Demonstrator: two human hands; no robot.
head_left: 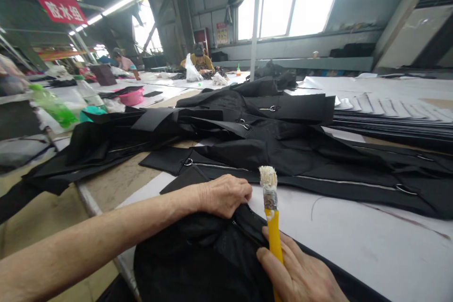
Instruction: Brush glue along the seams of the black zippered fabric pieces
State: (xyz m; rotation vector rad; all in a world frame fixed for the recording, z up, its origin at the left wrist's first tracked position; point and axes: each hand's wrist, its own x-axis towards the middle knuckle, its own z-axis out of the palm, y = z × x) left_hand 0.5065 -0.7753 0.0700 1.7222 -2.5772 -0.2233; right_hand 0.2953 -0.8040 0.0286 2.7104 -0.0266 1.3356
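My left hand (226,196) is closed over the upper edge of a black fabric piece (201,255) with a zipper, pinching it. In my right hand (300,269) is a paintbrush (274,236) with a yellow handle, held upright. Its pale bristles (268,177) point up and look coated with something white. The fingers of that hand also rest at the black fabric's right edge. Just beyond my hands lies another black piece (283,155) with silver zippers and metal rings.
More black pieces (106,141) hang over the table's left edge. A stack of dark sheets (392,125) stands at the right. White paper (354,240) covers the tabletop. A pink basin (130,96) and a green bottle (53,106) are at the left. Other people (200,59) sit farther back.
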